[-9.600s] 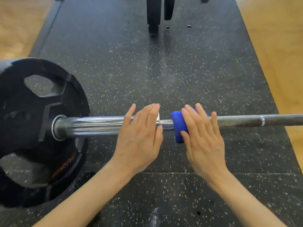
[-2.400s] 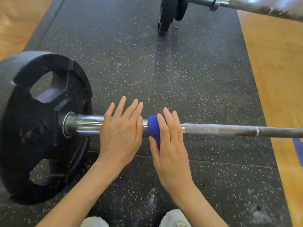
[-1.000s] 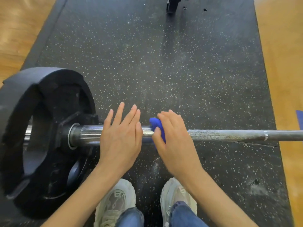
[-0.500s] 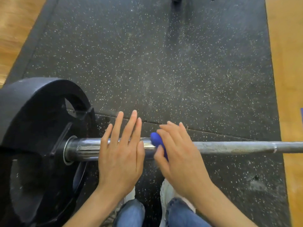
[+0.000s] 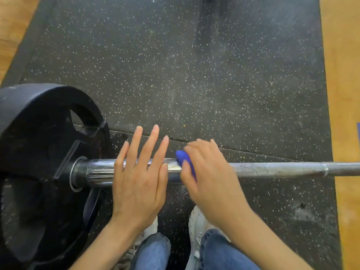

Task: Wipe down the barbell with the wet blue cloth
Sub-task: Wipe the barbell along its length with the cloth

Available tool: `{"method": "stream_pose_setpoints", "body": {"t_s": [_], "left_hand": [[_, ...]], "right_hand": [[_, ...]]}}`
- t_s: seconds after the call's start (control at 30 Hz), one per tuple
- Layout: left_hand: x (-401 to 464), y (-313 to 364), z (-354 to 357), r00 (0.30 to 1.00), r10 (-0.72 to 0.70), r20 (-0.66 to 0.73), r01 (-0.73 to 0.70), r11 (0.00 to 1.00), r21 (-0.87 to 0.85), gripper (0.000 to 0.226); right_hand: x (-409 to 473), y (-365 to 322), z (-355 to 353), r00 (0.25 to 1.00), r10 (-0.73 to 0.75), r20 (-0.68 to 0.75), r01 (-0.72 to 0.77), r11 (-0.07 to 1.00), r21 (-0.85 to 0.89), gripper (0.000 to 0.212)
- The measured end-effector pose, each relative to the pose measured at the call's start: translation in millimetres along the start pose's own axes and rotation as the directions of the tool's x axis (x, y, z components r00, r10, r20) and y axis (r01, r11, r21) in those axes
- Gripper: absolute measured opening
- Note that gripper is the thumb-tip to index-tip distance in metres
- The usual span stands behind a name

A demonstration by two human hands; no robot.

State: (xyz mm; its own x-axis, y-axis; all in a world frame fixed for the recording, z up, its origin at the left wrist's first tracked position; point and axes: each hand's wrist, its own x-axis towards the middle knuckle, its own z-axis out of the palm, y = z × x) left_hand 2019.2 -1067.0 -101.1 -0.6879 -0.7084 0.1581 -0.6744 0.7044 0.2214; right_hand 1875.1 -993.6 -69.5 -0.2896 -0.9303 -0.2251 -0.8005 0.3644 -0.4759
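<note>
Since the earlier frame, the blue cloth has been shifted leftward from the thin shaft to the inner end of the thick sleeve. Nearest, blue-jeaned knees (image 5: 153,250) and pale shoes (image 5: 196,217) are seen. Above them, the left hand (image 5: 138,184) is laid flat on the chrome steel barbell (image 5: 272,169), fingers straight and slightly spread. The wet blue cloth (image 5: 184,158) is gripped on the bar by the curled fingers of the right hand (image 5: 210,176), which is the nearer hand to it. The bar's long axis runs left to right, with the black weight plate (image 5: 39,152) left of both hands. Beyond, speckled black rubber matting (image 5: 194,75) is seen.
</note>
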Motion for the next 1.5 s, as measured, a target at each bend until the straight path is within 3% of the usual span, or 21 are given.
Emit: {"method": "stream_pose_setpoints", "body": {"t_s": [0.1,0.23,0.37,0.43,0.57,0.77,0.9,1.07,1.1,1.17,1.23,1.3,1.4,1.43,1.5], "left_hand": [[-8.7,0.6,0.4,0.999,0.052,-0.004,-0.052,0.998,-0.019,0.052],[-12.6,1.4,7.1,0.996,0.088,-0.001,-0.088,0.995,0.041,0.054],[-12.5,-1.0,8.1,0.994,0.114,-0.001,-0.114,0.993,0.043,0.054],[-11.4,-0.6,9.0,0.993,0.116,-0.003,-0.115,0.992,0.056,0.053],[-5.7,-1.1,11.3,0.995,0.100,-0.024,-0.098,0.992,0.077,0.052],[8.4,-1.7,12.6,0.997,0.076,-0.020,-0.074,0.995,0.069,0.051],[23.5,-3.4,14.5,0.997,0.066,-0.038,-0.064,0.997,0.046,0.050],[44.8,-6.6,17.7,0.996,0.053,-0.065,-0.052,0.998,0.026,0.049],[49.5,-7.7,18.4,0.996,0.055,-0.072,-0.053,0.998,0.022,0.048],[61.0,-9.5,20.5,0.995,0.051,-0.085,-0.050,0.999,0.015,0.046],[72.2,-10.4,21.9,0.996,0.046,-0.082,-0.045,0.999,0.011,0.046],[83.6,-11.7,22.9,0.995,0.046,-0.084,-0.046,0.999,0.006,0.045],[100.6,-15.8,26.2,0.995,0.040,-0.092,-0.039,0.999,0.016,0.043],[105.5,-16.8,27.0,0.995,0.041,-0.094,-0.040,0.999,0.014,0.043],[116.7,-19.2,28.9,0.995,0.047,-0.093,-0.046,0.999,0.014,0.044]], "right_hand": [[-28.4,3.5,10.6,0.991,-0.101,-0.087,0.093,0.991,-0.098,0.041],[21.1,3.8,-2.2,0.990,0.142,-0.013,-0.139,0.980,0.140,0.033],[-18.3,-0.2,9.6,0.986,-0.053,-0.156,0.060,0.997,0.043,0.036],[-24.6,6.6,17.8,0.980,-0.121,-0.160,0.124,0.992,0.006,0.040],[17.7,7.5,5.6,0.992,0.083,-0.099,-0.060,0.975,0.213,0.039],[-17.1,18.2,28.4,0.935,-0.183,-0.305,0.205,0.978,0.040,0.042],[17.2,13.2,19.4,0.921,0.004,-0.389,0.097,0.966,0.240,0.039],[5.7,24.9,34.1,0.887,-0.215,-0.409,0.195,0.977,-0.092,0.043],[16.9,27.2,28.6,0.899,-0.193,-0.394,0.184,0.981,-0.061,0.042],[50.9,22.7,6.3,0.940,0.011,-0.341,0.065,0.975,0.211,0.035],[68.4,22.1,-2.6,0.950,0.099,-0.295,0.006,0.942,0.337,0.032],[58.2,16.4,3.2,0.934,0.080,-0.349,0.010,0.969,0.249,0.037],[38.5,24.9,23.6,0.887,-0.161,-0.433,0.153,0.987,-0.054,0.048],[45.3,27.9,22.1,0.889,-0.170,-0.425,0.163,0.985,-0.054,0.049],[73.1,24.5,8.3,0.904,-0.054,-0.423,0.098,0.992,0.081,0.046]]}}
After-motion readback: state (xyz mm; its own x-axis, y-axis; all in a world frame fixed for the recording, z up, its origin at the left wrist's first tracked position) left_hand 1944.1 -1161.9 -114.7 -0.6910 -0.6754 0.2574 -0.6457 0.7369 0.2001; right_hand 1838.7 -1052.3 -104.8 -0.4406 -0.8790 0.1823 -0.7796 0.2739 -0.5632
